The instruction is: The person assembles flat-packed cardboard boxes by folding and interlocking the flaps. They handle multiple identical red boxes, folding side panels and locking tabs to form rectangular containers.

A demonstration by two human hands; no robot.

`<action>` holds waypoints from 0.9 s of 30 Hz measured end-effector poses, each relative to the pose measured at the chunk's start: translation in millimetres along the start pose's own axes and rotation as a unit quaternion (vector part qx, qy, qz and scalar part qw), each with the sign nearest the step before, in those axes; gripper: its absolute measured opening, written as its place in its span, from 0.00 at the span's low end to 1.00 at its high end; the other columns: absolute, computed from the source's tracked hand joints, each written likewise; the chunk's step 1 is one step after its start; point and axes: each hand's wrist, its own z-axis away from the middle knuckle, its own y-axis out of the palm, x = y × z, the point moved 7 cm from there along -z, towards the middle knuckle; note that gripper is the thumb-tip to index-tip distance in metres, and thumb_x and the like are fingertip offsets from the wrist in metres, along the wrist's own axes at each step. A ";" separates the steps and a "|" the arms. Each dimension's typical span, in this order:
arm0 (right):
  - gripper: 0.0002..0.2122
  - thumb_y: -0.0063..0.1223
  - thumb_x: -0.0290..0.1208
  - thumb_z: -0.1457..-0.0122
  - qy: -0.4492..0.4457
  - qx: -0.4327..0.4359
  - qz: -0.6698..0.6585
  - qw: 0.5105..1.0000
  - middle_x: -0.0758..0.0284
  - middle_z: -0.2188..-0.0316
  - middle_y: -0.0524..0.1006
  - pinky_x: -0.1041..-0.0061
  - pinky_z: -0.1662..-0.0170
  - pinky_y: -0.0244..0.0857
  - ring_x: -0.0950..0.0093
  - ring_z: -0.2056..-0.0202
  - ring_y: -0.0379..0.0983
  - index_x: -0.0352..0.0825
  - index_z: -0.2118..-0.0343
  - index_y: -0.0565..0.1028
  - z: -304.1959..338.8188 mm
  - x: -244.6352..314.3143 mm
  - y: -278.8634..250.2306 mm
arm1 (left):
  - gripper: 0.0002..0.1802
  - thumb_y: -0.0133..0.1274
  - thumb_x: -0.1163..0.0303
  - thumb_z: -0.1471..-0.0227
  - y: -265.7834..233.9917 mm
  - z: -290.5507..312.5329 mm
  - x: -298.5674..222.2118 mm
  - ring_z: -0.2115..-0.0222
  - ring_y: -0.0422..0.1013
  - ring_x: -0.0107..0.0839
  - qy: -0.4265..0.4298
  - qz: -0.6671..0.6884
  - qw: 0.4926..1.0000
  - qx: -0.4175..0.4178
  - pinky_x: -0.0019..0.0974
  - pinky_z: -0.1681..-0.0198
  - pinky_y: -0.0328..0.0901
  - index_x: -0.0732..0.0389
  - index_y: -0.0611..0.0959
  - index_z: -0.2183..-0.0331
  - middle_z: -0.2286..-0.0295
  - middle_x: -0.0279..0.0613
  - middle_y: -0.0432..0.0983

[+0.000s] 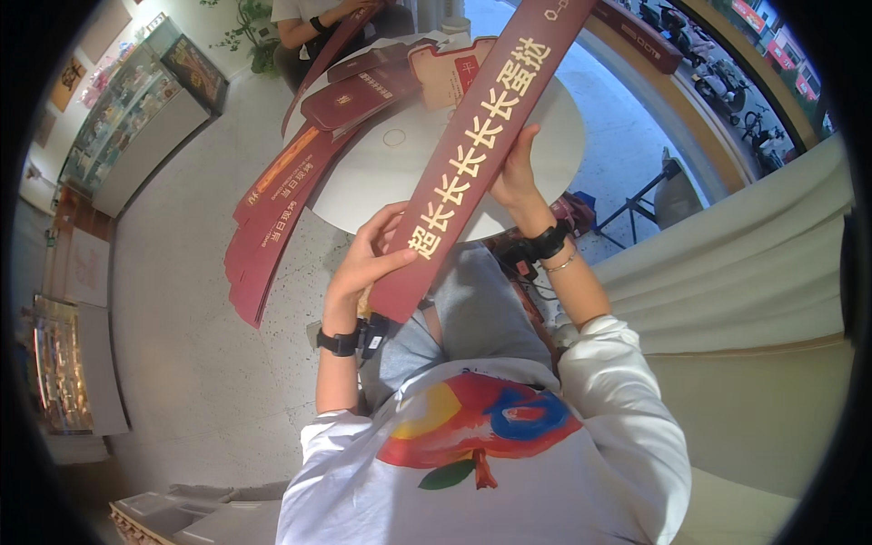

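Observation:
A long, narrow dark red cardboard box with large pale printing slants across the middle, its near end low over my lap and its far end beyond the top edge. My left hand grips it near the lower end, thumb on the printed face. Further up, my right hand holds its right edge, with the thumb pointing up along the side. Behind it is a round white table. Flat dark red cardboard pieces lie stacked at the left and jut past the table's rim. More red printed cardboard is piled at the back.
Across the table sits another person, holding a long red cardboard strip. A glass display case stands at the far left. On the right are a pale curtain, a black metal stand and a window with another red box on its ledge.

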 end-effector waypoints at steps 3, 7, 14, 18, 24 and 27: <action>0.40 0.48 0.63 0.45 -0.067 -0.022 -0.087 0.994 0.65 0.43 0.66 0.64 0.39 0.56 0.69 0.42 0.62 0.35 0.39 0.57 -0.8 13.7 -10.1 | 0.40 0.67 0.63 0.59 -32.2 14.6 -12.9 0.52 0.69 0.32 -0.046 -0.166 0.985 0.008 0.35 0.46 0.62 0.61 0.70 0.45 0.53 0.43 0.73; 0.26 0.52 0.48 0.39 -0.167 -0.167 -0.086 0.968 0.66 0.49 0.70 0.66 0.42 0.59 0.70 0.47 0.66 0.36 0.44 0.64 -2.5 53.3 -48.2 | 0.43 0.69 0.59 0.65 -91.2 39.6 -43.1 0.50 0.69 0.33 -0.028 -0.305 0.951 -0.038 0.40 0.42 0.59 0.60 0.72 0.45 0.51 0.42 0.72; 0.15 0.55 0.30 0.40 -0.119 -0.227 -0.063 0.965 0.67 0.54 0.73 0.66 0.46 0.62 0.72 0.50 0.69 0.37 0.51 0.69 9.5 58.3 -67.1 | 0.41 0.66 0.58 0.58 -137.9 38.8 -74.3 0.47 0.65 0.33 -0.050 -0.345 0.937 -0.027 0.38 0.44 0.61 0.63 0.70 0.44 0.48 0.44 0.70; 0.14 0.53 0.30 0.40 -0.156 -0.257 -0.092 0.949 0.67 0.53 0.73 0.66 0.45 0.62 0.71 0.50 0.69 0.37 0.51 0.69 19.2 52.9 -83.1 | 0.36 0.53 0.49 0.45 -195.5 65.2 -89.6 0.45 0.65 0.37 0.003 -0.326 0.930 -0.173 0.40 0.46 0.63 0.63 0.69 0.43 0.49 0.47 0.70; 0.15 0.52 0.31 0.40 -0.188 -0.248 -0.108 0.944 0.67 0.53 0.72 0.66 0.44 0.62 0.71 0.49 0.68 0.37 0.51 0.68 24.0 47.4 -71.2 | 0.33 0.43 0.48 0.38 -195.8 118.3 -69.3 0.45 0.65 0.41 0.230 -0.121 0.825 -0.502 0.43 0.46 0.64 0.64 0.65 0.43 0.48 0.51 0.69; 0.16 0.52 0.31 0.40 -0.170 -0.221 -0.151 0.949 0.67 0.52 0.72 0.66 0.44 0.61 0.72 0.48 0.67 0.38 0.50 0.67 19.0 35.3 -72.1 | 0.35 0.44 0.46 0.39 -167.4 121.3 -41.9 0.44 0.62 0.42 0.285 -0.021 0.812 -0.509 0.46 0.44 0.63 0.62 0.61 0.42 0.45 0.50 0.62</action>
